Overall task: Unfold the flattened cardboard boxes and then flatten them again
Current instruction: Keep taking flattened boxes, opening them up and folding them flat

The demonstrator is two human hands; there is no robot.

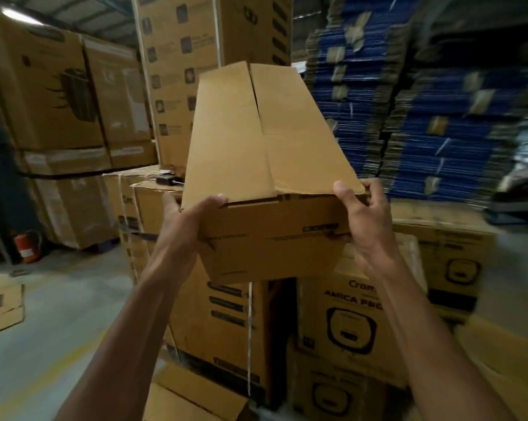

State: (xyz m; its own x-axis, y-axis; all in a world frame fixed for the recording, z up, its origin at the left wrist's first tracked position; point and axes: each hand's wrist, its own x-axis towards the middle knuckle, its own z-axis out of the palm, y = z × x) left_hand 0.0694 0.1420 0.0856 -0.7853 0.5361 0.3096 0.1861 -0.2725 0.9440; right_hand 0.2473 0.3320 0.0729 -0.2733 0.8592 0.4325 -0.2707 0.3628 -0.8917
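Both hands grip the cardboard box [256,141], which I hold raised at mid-scene, opened into shape with two flaps meeting along a seam. My left hand [189,220] curls round its near left corner; my right hand [362,217] pinches the near right corner, thumb on top. Printed cartons [344,317] stand stacked just beyond, and blue flattened cartons [408,117] are piled far right.

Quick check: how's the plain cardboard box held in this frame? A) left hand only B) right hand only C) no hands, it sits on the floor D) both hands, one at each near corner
D: the left hand and the right hand each grip a near top corner of the cardboard box.
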